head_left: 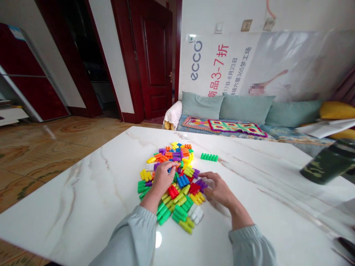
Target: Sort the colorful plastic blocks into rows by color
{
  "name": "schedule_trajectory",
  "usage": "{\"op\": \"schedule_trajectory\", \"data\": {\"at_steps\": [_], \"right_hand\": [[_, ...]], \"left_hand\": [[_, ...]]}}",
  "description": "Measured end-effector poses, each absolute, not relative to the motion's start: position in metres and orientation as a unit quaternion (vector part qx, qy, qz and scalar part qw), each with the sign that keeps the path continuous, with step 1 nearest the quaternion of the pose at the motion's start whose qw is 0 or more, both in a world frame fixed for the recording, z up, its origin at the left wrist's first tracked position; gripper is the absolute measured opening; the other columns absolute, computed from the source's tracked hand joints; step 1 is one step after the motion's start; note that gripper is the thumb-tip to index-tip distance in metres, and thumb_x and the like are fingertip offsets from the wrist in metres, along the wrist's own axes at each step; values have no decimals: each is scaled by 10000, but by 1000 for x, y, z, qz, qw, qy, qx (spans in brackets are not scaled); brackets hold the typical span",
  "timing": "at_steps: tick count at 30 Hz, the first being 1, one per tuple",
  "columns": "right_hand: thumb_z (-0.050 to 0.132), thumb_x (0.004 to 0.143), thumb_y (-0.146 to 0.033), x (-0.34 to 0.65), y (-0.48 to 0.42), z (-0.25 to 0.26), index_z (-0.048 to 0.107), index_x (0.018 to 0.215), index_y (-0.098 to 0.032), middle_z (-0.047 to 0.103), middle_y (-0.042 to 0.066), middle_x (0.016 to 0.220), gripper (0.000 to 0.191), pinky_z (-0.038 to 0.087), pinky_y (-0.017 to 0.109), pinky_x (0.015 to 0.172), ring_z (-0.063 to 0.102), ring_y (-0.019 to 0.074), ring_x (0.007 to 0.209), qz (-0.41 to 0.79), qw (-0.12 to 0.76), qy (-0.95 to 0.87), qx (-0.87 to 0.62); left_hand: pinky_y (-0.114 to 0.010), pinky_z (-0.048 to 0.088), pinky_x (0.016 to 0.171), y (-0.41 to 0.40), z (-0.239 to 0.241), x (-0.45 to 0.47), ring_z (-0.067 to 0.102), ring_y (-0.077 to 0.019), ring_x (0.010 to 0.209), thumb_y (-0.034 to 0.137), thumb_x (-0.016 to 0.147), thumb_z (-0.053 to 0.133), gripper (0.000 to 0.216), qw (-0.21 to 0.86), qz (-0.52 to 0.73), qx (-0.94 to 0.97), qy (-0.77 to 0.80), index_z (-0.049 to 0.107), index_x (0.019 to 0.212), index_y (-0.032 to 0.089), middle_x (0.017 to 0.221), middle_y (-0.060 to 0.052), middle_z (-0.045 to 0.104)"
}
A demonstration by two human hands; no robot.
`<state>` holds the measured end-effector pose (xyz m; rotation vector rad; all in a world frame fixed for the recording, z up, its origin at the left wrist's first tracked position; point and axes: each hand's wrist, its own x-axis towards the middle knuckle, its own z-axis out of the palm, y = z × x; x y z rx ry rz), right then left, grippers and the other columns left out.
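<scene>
A heap of colourful plastic building blocks with rounded, finger-like pegs lies on the white marble-patterned table. My left hand reaches over the left-middle of this heap, its fingers pinched together around a small block, with blue and orange showing at the fingertips. To the right, my right hand is curved with its fingers apart, beside a purple block at the heap's edge. Red blocks, yellow blocks and white blocks lie close to it. Beyond the heap, a row of joined green blocks stands apart.
A dark green cup stands at the table's right side, and a black object lies near the lower right corner. Behind the table is a sofa with green cushions. A dark red door stands further back.
</scene>
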<state>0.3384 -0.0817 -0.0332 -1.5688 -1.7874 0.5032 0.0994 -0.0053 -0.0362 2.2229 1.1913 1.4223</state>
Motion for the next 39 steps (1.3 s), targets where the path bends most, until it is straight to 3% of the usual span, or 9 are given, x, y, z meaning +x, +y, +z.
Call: {"op": "schedule_trajectory", "data": {"at_steps": [4, 11, 17, 21, 28, 33, 39], "right_hand": [[655, 626, -179, 340, -82, -36, 677, 1184, -260, 672, 56, 1089, 564, 439, 370, 895, 568, 245, 991, 160, 282, -737, -593], [689, 682, -295, 341, -81, -33, 683, 1099, -237, 687, 50, 995, 421, 451, 338, 831, 603, 234, 924, 146, 268, -715, -629], [553, 811, -458, 340, -79, -37, 672, 963, -221, 723, 49, 859, 306, 458, 304, 689, 653, 220, 791, 168, 321, -640, -677], [497, 838, -458, 340, -76, -44, 681, 866, -227, 723, 48, 761, 297, 454, 311, 634, 656, 219, 707, 141, 370, -616, -681], [582, 773, -615, 330, -72, -43, 537, 934, -189, 712, 74, 778, 457, 534, 298, 527, 686, 198, 591, 273, 613, -436, -600], [633, 723, -559, 333, -71, -46, 628, 941, -155, 698, 74, 760, 460, 540, 307, 506, 672, 196, 562, 239, 614, -373, -653], [610, 709, -473, 345, -62, -54, 668, 1033, -132, 734, 116, 882, 474, 552, 360, 695, 674, 216, 732, 121, 599, -431, -664]], "left_hand": [[-340, 554, 860, -6, -36, 100, 697, -192, 896, 83, 836, 548, 229, 126, 487, 762, 408, 734, 915, 191, 933, -48, 755], [-322, 558, 844, -6, -37, 101, 705, -187, 892, 94, 842, 551, 222, 133, 483, 764, 406, 731, 926, 192, 939, -44, 758], [-328, 556, 858, -7, -37, 100, 705, -185, 906, 109, 850, 546, 221, 136, 479, 764, 411, 728, 935, 201, 950, -40, 760], [-340, 561, 857, -7, -36, 100, 707, -190, 900, 113, 847, 539, 226, 130, 477, 765, 413, 730, 930, 200, 948, -43, 761], [-342, 563, 858, -7, -36, 100, 708, -192, 905, 120, 851, 539, 225, 127, 477, 768, 409, 733, 935, 199, 949, -47, 762], [-348, 563, 855, -6, -37, 101, 709, -198, 906, 118, 844, 539, 225, 128, 476, 765, 415, 734, 926, 195, 950, -50, 763], [-351, 568, 837, -3, -40, 100, 714, -198, 879, 106, 840, 532, 239, 134, 486, 753, 423, 734, 920, 202, 939, -48, 765]]}}
